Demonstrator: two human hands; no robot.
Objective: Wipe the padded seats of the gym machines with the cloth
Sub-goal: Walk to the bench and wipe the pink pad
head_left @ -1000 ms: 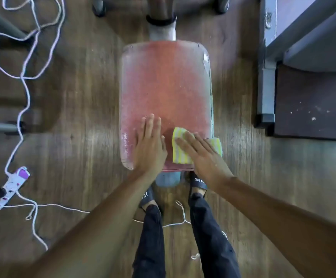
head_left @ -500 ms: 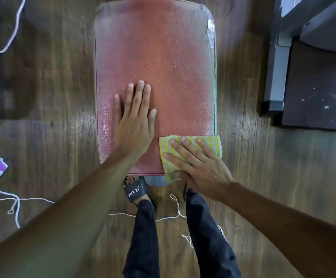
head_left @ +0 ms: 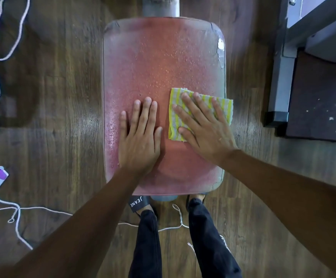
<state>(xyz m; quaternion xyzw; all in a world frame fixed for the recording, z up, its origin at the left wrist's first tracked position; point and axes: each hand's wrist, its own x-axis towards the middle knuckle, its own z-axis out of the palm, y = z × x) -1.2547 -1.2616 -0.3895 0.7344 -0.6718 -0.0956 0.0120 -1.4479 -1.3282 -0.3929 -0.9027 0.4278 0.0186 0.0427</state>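
The person stands at the 6 o'clock end of the red padded seat point(head_left: 163, 57), both palms down on it. The right hand point(head_left: 207, 131) presses the yellow-striped cloth point(head_left: 174, 121) flat against the pad at its 3 o'clock edge, fingers straight and spread, gripping nothing; one corner of the cloth hangs just over the side. The left hand point(head_left: 139, 141) rests bare on the pad near 7 o'clock, fingers likewise released and flat, probably steadying. Beads of liquid point(head_left: 163, 65) speckle the middle and the 12 o'clock half, and more line the 9 o'clock edge, while the strip nearest 6 o'clock looks smoother. I'd judge this seat barely started, with most of it left to wipe.
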